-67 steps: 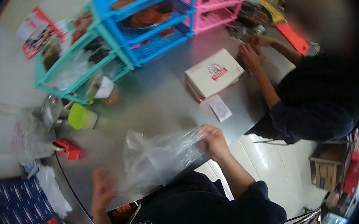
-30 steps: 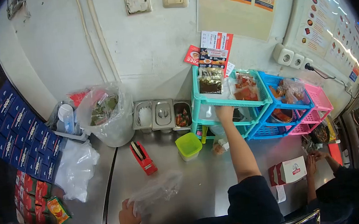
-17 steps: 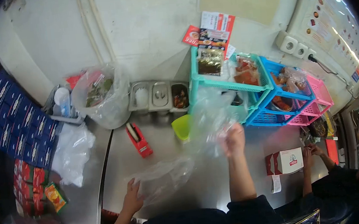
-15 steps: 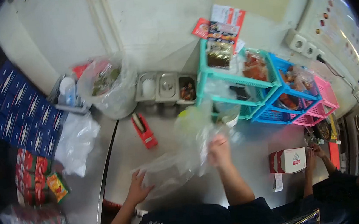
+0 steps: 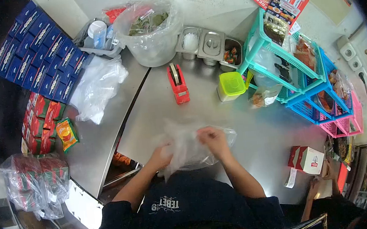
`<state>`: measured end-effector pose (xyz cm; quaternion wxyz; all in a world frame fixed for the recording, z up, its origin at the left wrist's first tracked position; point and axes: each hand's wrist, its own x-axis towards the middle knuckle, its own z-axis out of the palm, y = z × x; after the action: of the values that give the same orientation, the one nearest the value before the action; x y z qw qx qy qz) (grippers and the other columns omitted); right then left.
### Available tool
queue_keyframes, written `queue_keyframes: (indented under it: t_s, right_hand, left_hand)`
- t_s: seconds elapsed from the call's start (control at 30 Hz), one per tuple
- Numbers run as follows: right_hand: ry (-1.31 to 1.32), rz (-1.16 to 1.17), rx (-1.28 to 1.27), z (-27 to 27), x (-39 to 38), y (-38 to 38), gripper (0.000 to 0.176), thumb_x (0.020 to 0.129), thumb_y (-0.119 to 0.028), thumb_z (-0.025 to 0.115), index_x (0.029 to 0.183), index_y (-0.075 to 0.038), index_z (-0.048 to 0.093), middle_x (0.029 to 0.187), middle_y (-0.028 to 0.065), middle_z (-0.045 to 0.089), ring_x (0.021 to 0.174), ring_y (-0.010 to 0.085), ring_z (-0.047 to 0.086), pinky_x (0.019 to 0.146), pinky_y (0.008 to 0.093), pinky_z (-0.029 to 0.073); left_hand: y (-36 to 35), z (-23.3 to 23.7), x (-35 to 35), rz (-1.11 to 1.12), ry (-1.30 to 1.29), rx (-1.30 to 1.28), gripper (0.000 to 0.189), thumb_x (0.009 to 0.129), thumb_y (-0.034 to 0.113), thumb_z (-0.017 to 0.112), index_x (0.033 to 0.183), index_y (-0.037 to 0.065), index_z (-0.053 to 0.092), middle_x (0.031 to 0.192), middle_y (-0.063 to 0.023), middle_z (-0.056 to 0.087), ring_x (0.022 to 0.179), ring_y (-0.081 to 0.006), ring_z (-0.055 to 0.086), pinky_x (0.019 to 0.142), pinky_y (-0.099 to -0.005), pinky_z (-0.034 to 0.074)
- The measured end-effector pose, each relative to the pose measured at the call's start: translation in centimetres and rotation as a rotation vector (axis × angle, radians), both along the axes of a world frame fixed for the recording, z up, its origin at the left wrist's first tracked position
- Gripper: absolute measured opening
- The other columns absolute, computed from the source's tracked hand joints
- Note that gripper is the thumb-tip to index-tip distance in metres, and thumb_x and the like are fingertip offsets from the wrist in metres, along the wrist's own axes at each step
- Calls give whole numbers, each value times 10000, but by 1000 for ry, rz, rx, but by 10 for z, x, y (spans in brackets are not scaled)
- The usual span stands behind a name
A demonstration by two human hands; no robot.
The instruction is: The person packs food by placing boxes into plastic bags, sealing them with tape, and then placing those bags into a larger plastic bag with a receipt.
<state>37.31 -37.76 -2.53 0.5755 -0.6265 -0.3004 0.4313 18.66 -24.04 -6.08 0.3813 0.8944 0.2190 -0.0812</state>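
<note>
A clear plastic bag (image 5: pixel 187 148) is bunched up over the steel table (image 5: pixel 148 113), close to my body. My left hand (image 5: pixel 163 156), slightly blurred, is closed on its left side. On the other side my right hand (image 5: pixel 215 142) pinches the bag's upper part with bent fingers. Whether the bag holds anything cannot be seen. Beyond my hands stand a red tape dispenser (image 5: pixel 179 84) and a tub with a yellow-green lid (image 5: pixel 231 84).
Stacked teal, blue and pink baskets (image 5: pixel 295 92) line the back right. A big plastic-lined bucket (image 5: pixel 153 49) and steel containers (image 5: pixel 211 45) stand at the back. Left are blue boxes (image 5: pixel 38 53) and white bags (image 5: pixel 99 87). Another person's hands (image 5: pixel 316 185) are near a white-red box (image 5: pixel 310 160).
My view has shifted, so the table's things sit differently. My left hand, open beside the bag before, has closed on it. My right hand has drawn back nearer my body with the bag.
</note>
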Motion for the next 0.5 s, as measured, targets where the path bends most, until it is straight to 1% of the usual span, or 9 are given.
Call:
queue_keyframes:
  t_s: [0.03,0.07,0.13,0.17,0.23,0.27,0.33,0.4,0.5]
  right_hand:
    - [131,-289,146,-3,2,-2,177,800,-59,615,976,-42,623,837,34,582,784,120,551,654,227,443]
    - [130,-286,144,-5,0,-4,177,800,-59,615,976,-42,623,837,34,582,784,120,551,654,227,443]
    - [-632,-266,255,-9,-8,-11,284,779,-19,596,1062,-46,594,889,82,593,789,186,577,679,261,460]
    - [-630,-266,253,-18,-16,-10,284,779,-19,596,1062,-46,594,889,82,593,789,186,577,679,261,460]
    - [-1053,376,333,-47,-31,-3,336,742,-1,576,1075,-42,578,922,143,588,828,281,591,724,330,474]
    - [-1055,376,331,-62,-34,-6,336,742,-1,576,1075,-42,578,922,143,588,828,281,591,724,330,474]
    - [-922,477,-302,-77,-38,-9,401,716,-3,539,1108,-78,570,954,181,576,863,359,575,759,400,464]
    - [-902,624,-391,-71,-35,-12,388,723,-23,520,1102,-90,570,955,171,579,871,360,576,755,409,463]
    - [-871,674,-360,-22,-28,5,368,732,-62,495,1091,-103,565,961,156,583,871,355,579,754,417,463]
  left_hand:
    - [3,2,-1,95,-114,-88,538,766,290,597,1243,86,455,1264,-157,441,1176,-297,412,995,-386,306]
    - [6,4,-1,189,-227,-175,561,758,305,606,1248,83,448,1267,-177,435,1181,-317,405,1001,-390,296]
    - [14,15,-5,31,-199,-72,548,757,317,616,1229,81,469,1264,-189,431,1180,-319,406,1000,-382,299]
    - [13,22,-7,-130,-169,30,536,756,330,625,1209,78,489,1261,-202,427,1179,-322,407,1000,-374,303]
    - [5,26,-8,18,-178,12,483,767,316,623,1172,73,519,1242,-196,445,1162,-316,422,986,-367,319]
    - [3,26,-7,165,-189,-3,432,779,302,621,1134,67,549,1222,-189,462,1144,-310,437,972,-361,336]
    - [11,18,-10,248,-184,-232,417,783,316,617,1128,89,561,1231,-185,458,1148,-335,430,962,-378,347]
    - [14,11,-13,331,-174,-459,403,787,331,613,1122,110,573,1240,-180,453,1152,-360,423,952,-396,358]
    - [10,22,-14,215,5,-175,389,793,294,594,1145,132,555,1187,-171,500,1102,-345,471,918,-380,394]
